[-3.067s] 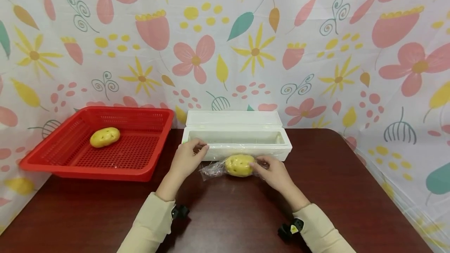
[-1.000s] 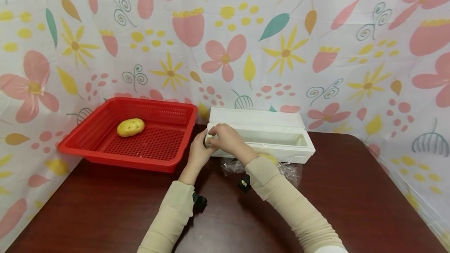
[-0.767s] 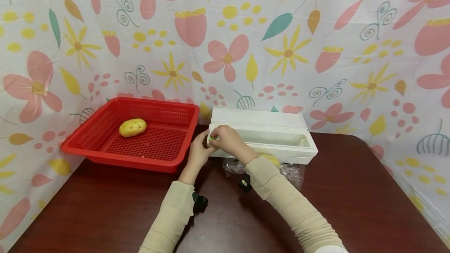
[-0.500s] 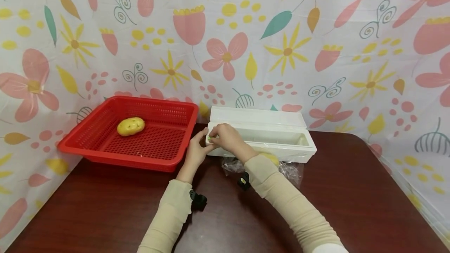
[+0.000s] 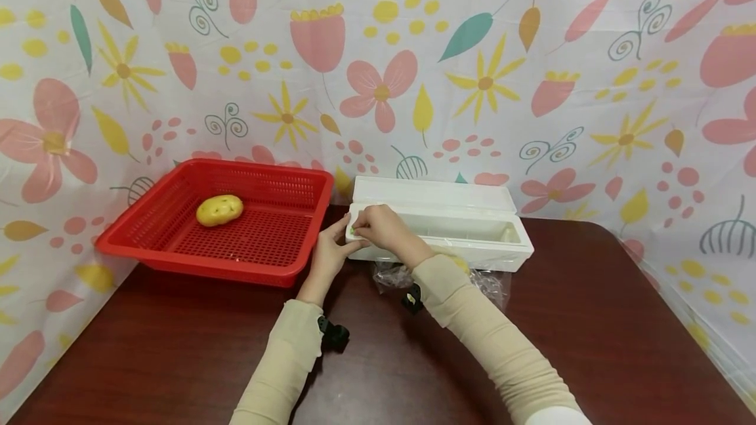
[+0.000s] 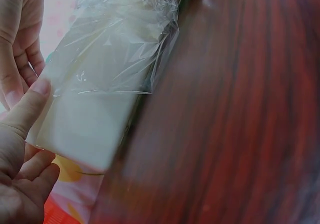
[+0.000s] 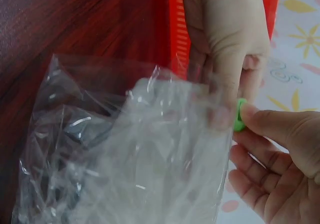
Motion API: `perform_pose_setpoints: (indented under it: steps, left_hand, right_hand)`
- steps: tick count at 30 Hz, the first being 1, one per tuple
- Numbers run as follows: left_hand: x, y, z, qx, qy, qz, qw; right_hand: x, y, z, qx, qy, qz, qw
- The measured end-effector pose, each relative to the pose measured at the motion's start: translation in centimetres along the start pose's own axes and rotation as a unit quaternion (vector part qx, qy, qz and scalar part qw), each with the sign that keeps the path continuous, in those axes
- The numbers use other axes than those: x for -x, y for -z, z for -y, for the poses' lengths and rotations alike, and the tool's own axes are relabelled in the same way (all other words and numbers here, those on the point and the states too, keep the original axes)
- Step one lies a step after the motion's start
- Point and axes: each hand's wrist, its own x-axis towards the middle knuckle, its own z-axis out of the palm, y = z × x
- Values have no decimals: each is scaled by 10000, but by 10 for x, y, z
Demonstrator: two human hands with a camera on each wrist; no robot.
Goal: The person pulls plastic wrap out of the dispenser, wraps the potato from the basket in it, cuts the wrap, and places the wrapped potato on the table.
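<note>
A long white cling film dispenser box [image 5: 496, 256] stands on the table with its lid [image 5: 434, 193] raised. My left hand [image 5: 328, 253] grips the box's left end, thumb on the front face in the left wrist view. At that same end, my right hand [image 5: 385, 229] pinches a small green slider [image 7: 240, 115] between thumb and fingers. Clear film [image 7: 85, 129] hangs down the front of the box. It runs to a yellow potato [image 5: 461, 263] in front, mostly hidden behind my right wrist and sleeve. Crumpled film ends [image 5: 493, 286] lie either side of this potato.
A red plastic basket [image 5: 195, 263] is at the left, close to my left hand, with another yellow potato [image 5: 220, 210] in it. The dark brown table [image 5: 378, 359] ends at a flower-patterned cloth [image 5: 378, 31] behind the box.
My right hand has left the potato and moved left to the box's left end, where it now pinches the green slider. My left hand stays at that end. The head view has turned left.
</note>
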Motion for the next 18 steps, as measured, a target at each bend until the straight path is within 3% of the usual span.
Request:
perform_pose_setpoints:
  steps: [9, 18]
  left_hand:
    - [2, 3, 1, -117, 24, -8, 9999]
    - [1, 2, 6, -305, -195, 42, 9993]
  right_hand:
    - [2, -1, -9, 86, 475, -162, 9987]
    - [6, -1, -16, 152, 541, -174, 9983]
